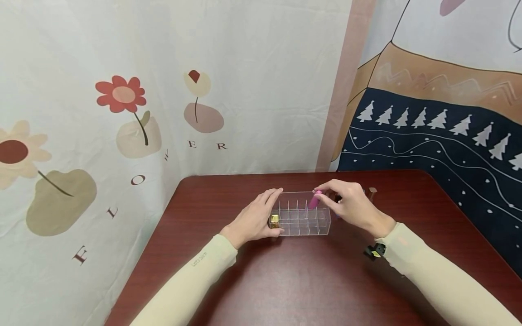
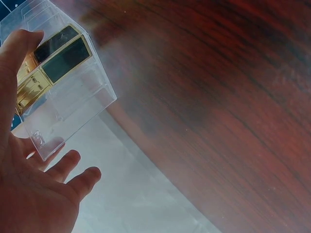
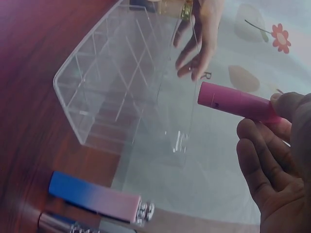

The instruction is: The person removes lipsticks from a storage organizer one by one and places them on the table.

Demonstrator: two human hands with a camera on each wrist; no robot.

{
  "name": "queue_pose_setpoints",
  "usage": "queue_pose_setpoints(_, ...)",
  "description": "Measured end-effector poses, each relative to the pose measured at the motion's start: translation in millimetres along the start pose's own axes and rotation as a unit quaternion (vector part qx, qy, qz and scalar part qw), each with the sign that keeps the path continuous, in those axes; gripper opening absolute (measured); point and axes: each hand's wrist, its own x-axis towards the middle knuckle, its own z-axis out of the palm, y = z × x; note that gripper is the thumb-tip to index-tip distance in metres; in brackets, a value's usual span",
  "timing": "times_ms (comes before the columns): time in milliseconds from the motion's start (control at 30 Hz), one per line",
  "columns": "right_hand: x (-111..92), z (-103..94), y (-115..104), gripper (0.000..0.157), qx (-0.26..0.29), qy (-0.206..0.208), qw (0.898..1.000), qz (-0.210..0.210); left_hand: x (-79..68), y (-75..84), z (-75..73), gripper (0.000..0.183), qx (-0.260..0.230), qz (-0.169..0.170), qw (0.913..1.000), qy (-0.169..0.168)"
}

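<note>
A clear compartment organizer (image 1: pixel 302 230) stands on the table. My left hand (image 1: pixel 254 219) grips its left end, thumb at the front and fingers along the side and back. A gold-and-dark square tube (image 2: pixel 67 59) sits in the organizer's leftmost part, close by the left thumb. Over the back row, right of the middle, my right hand (image 1: pixel 352 203) pinches a pink lipstick tube (image 3: pixel 233 101) by one end between thumb and fingers. The tube's free end points down toward the compartments in the head view.
Beside the organizer's right end lies a blue-to-pink lipstick tube (image 3: pixel 97 196) with an ornate silver end. A silver tube (image 3: pixel 56 223) is next to it. Something brown-topped (image 1: pixel 372 192) shows behind the right hand. A printed curtain (image 1: pixel 265 113) hangs behind the reddish-brown table (image 1: pixel 293 280).
</note>
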Motion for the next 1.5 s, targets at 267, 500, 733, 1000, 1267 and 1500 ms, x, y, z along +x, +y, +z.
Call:
queue_pose_setpoints(267,-6,-13.1,9,0.03,-0.031,0.011,0.999,0.02,0.9,-1.7,2.5,0.13,0.006,0.001,1.0,0.002)
queue_pose_setpoints(500,-11,-20.7,14,0.027,-0.045,0.014,0.998,0.048,1.1,-0.9,1.8,0.129,0.002,0.0,1.0,0.004)
queue_pose_setpoints(733,-17,-29.3,21,0.024,-0.064,0.018,0.994,0.082,0.9,-2.5,3.6,0.129,0.0,-0.001,1.0,0.0)
queue_pose_setpoints(1000,-24,-41.2,27,0.022,-0.073,0.016,0.99,0.117,1.4,-1.7,2.3,0.13,-0.002,0.003,1.0,0.005)
queue_pose_setpoints(1267,-31,-50.6,36,0.021,-0.1,0.028,0.987,0.124,0.5,-0.4,1.2,0.129,-0.004,-0.001,1.0,0.001)
queue_pose_setpoints(1500,-37,-58.1,43,0.023,-0.097,0.031,0.985,0.138,-0.3,-0.4,1.4,0.129,-0.002,-0.001,1.0,0.002)
